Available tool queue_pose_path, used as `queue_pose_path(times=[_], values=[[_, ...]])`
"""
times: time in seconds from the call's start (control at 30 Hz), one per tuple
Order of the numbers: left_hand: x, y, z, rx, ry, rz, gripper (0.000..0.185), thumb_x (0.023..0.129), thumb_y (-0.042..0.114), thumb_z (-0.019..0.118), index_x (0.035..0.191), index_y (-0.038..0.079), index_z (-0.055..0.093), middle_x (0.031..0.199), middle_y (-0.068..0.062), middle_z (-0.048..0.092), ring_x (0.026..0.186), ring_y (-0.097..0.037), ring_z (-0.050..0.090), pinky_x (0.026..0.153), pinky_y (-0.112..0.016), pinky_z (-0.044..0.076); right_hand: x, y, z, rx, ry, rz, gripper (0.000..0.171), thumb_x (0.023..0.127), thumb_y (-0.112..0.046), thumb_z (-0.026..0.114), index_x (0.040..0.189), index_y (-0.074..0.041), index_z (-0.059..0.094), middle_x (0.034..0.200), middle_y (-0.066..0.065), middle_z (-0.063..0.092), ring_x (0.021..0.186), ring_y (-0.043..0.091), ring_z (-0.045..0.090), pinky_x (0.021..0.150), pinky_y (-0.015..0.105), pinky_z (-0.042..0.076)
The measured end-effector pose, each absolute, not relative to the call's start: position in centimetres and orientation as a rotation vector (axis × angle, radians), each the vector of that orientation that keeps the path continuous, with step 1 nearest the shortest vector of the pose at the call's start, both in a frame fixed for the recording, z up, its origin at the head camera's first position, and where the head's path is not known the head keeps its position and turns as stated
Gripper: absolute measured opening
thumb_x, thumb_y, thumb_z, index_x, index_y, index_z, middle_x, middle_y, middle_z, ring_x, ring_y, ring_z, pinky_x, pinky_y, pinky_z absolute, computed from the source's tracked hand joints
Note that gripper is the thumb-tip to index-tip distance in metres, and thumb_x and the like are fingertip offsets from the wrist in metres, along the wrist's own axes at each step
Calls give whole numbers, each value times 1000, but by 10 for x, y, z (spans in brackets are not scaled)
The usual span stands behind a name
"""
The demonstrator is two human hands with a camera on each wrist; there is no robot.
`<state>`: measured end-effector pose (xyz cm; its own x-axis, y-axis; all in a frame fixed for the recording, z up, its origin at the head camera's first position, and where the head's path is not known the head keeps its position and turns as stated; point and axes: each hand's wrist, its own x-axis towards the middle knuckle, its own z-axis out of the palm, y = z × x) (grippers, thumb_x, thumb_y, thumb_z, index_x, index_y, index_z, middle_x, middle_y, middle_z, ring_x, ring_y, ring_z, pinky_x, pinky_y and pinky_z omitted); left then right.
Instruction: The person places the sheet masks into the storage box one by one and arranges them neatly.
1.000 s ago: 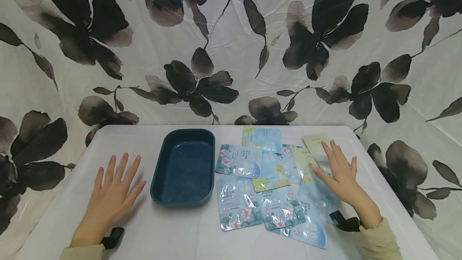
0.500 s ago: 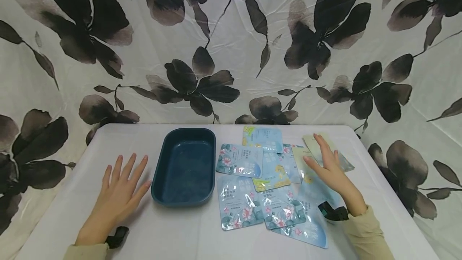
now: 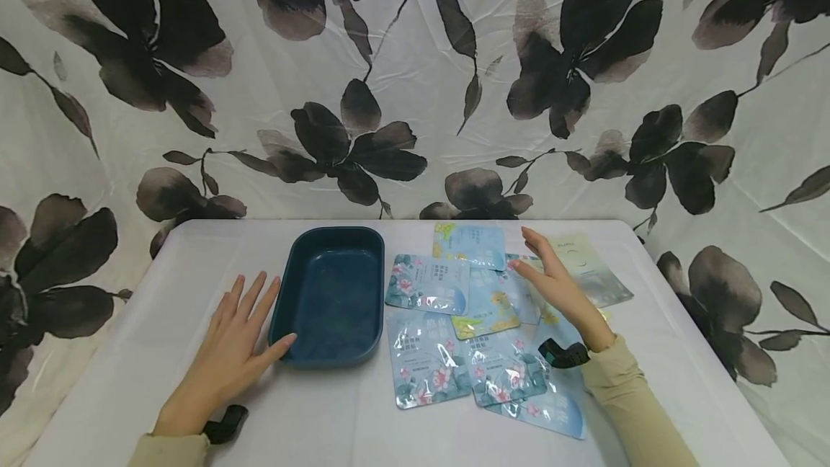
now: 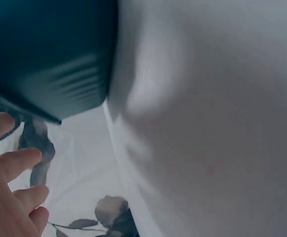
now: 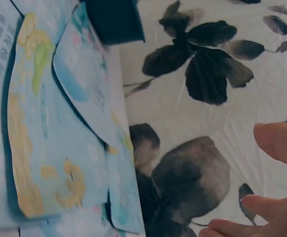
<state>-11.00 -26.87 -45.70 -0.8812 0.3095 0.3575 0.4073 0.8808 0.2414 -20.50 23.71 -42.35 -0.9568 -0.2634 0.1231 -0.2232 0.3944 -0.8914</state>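
My left hand (image 3: 227, 352) is spread, its fingers straight, at the left side of a dark teal plastic basin (image 3: 327, 301). In the head view its thumb overlaps the basin's lower left rim; whether it touches is unclear. The left wrist view shows these fingers (image 4: 20, 165) near the basin wall (image 4: 49, 54). Holding nothing, my right hand (image 3: 564, 298) hovers over the right part of a group of flat, shiny sachets, thumb and fingers apart. A blue-and-yellow sachet (image 5: 59, 128) and a flowered sachet (image 3: 428, 362) lie among them, several overlapping.
A white-covered table (image 3: 337, 416) carries everything. At its far right lies a pale green and silver sachet (image 3: 596, 276). Behind the table hangs a white cloth (image 3: 467, 157) with dark flowers. Each wrist wears a small black camera (image 3: 227, 424).
My right hand has moved left across the sachets, uncovering the pale green one. My left hand has shifted right, closer to the basin. The basin and sachets stay in place.
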Motion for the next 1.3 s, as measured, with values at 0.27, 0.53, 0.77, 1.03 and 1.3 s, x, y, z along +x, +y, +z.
queue_pose_path(times=[0.27, 0.53, 0.77, 1.03, 1.3], values=[[-114, -259, -464, -580, -2744, -575, 109, 82, 49, 76, 159, 4, 13, 166, -8, 6, 151, -35, 6, 121, -51, 4, -225, 207, -433, -448, 2387, -1836, 62, 104, -16, 53, 154, 0, 21, 159, 23, 23, 148, 37, 18, 117, 56, 22], [-113, -256, -467, -595, -2757, -534, 108, 84, 50, 74, 158, 0, 12, 166, -12, 8, 151, -33, 9, 122, -47, 8, -242, 178, -446, -454, 2279, -1880, 59, 104, -17, 53, 153, -1, 25, 157, 24, 26, 147, 36, 23, 116, 53, 26], [-111, -255, -465, -583, -2772, -529, 107, 85, 51, 72, 157, -1, 14, 164, -17, 14, 151, -32, 9, 121, -49, 9, -258, 147, -457, -397, 2173, -1927, 56, 104, -17, 52, 151, 4, 31, 153, 22, 35, 144, 34, 31, 117, 48, 25], [-108, -253, -462, -552, -2833, -480, 111, 84, 59, 69, 158, 2, 10, 166, -8, 4, 152, -30, 7, 122, -42, 0, -266, 117, -473, -397, 2148, -1923, 50, 103, -15, 52, 148, 3, 38, 150, 22, 41, 140, 34, 37, 116, 47, 29], [-107, -253, -462, -555, -2825, -502, 110, 84, 57, 71, 158, 1, 11, 167, -8, 3, 152, -28, 7, 122, -41, -3, -267, 107, -486, -525, 2395, -1550, 61, 95, -25, 66, 149, -7, 43, 152, 13, 44, 143, 31, 34, 119, 50, 21]])
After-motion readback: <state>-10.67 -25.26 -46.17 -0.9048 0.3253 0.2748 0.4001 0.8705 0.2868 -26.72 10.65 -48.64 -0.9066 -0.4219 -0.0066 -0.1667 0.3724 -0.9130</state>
